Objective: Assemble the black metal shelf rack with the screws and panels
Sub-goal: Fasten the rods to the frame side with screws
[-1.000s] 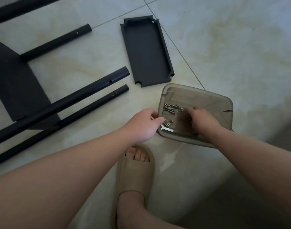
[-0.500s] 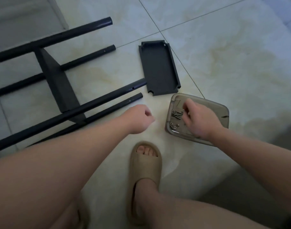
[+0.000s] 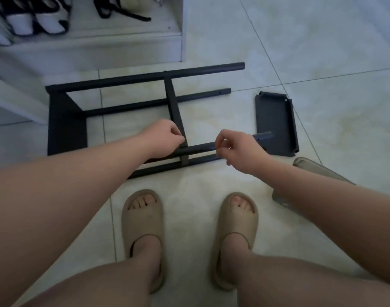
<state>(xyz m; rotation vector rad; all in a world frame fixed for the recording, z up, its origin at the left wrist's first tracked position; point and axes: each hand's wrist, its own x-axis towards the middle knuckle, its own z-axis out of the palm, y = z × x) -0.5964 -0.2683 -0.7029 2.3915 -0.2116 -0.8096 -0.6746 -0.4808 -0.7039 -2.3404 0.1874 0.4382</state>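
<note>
Both low over rack (image 3: 132, 79), L hand (image 3: 165, 138) curled at mid panel (image 3: 173, 103), R hand (image 3: 238, 149) pinched, held items unclear

Dim, soft light with faint shadows. The rack (image 3: 132, 79) looks a little blurry. Far from the rack, floor (image 3: 322, 52) lines bend.

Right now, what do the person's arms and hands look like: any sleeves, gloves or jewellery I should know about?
The left arm and right arm are bare to the frame edge, with no sleeves in view. The left hand and right hand wear no gloves; no watch, ring or bracelet shows. On the feet are beige open-toe slide sandals.
</note>
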